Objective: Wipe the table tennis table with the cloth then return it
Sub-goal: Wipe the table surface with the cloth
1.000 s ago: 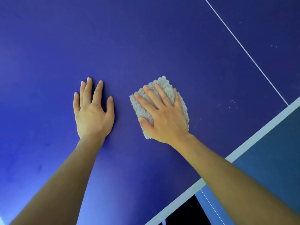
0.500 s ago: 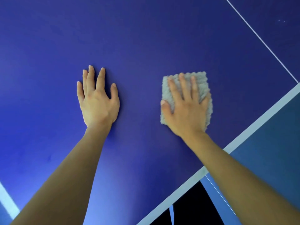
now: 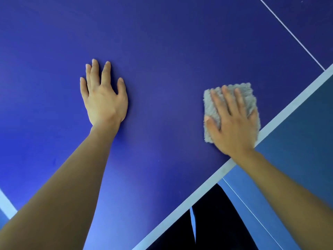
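The dark blue table tennis table (image 3: 171, 51) fills most of the view. A folded grey fluffy cloth (image 3: 246, 95) lies flat on it, close to the white edge band (image 3: 292, 105). My right hand (image 3: 232, 123) presses down on the cloth with straight, spread fingers. My left hand (image 3: 103, 97) rests flat on the bare table surface to the left, fingers straight, well apart from the cloth.
A thin white centre line (image 3: 292, 35) runs across the top right. Beyond the white edge band lies teal-blue floor (image 3: 306, 141). Dark trouser legs (image 3: 216, 222) show below the table edge. Another white edge strip (image 3: 6, 204) sits at the lower left.
My right hand has slid the cloth to the right across the table, from beside my left hand to near the white edge. My left hand stays flat on the table.
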